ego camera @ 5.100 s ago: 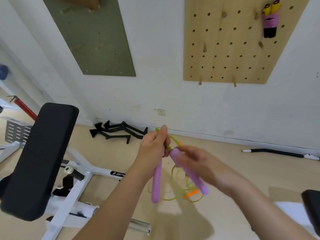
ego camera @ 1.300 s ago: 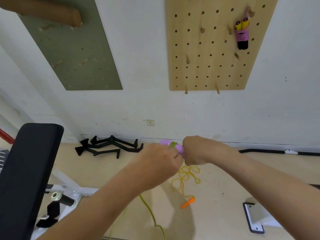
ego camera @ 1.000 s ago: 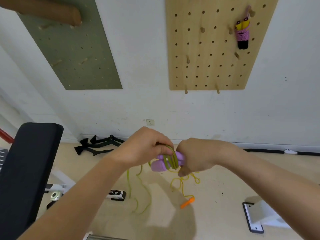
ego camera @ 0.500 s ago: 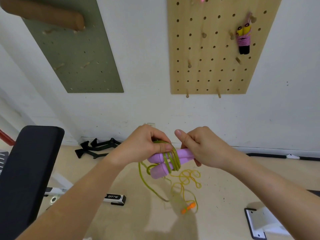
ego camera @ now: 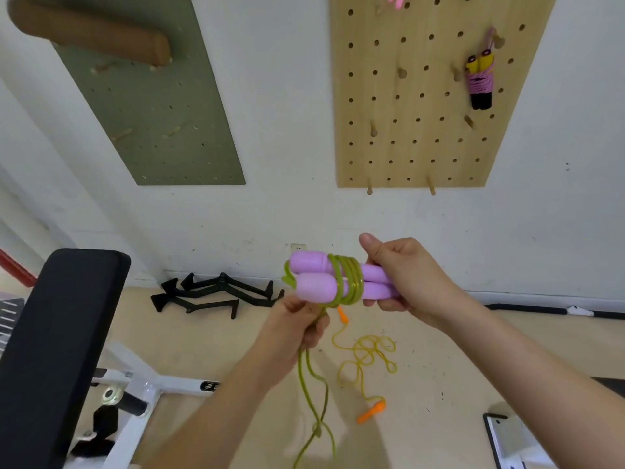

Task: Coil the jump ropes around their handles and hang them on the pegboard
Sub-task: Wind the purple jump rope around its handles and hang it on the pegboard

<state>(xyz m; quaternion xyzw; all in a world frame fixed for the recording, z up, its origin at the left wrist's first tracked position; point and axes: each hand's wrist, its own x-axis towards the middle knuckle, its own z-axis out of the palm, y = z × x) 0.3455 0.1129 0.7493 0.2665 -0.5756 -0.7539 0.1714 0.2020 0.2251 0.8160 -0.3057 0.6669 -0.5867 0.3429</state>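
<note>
My right hand grips two purple handles held side by side and level, thumb raised. Several turns of green rope wrap their middle. Just below the handles my left hand grips the loose green rope, which hangs down in a long doubled strand toward the floor. A yellow rope with orange handles lies tangled on the floor under my hands. On the wooden pegboard a coiled pink rope with yellow-and-black handles hangs from a peg at the upper right.
A black padded bench on a white frame stands at the left. Black metal handles lie by the wall. A green pegboard with a brown roller hangs at the upper left. A black bar lies along the right wall.
My left hand has dropped from above the handles to below them, pulling the green rope down around the bundle. The handles have risen slightly and more turns sit on them.
</note>
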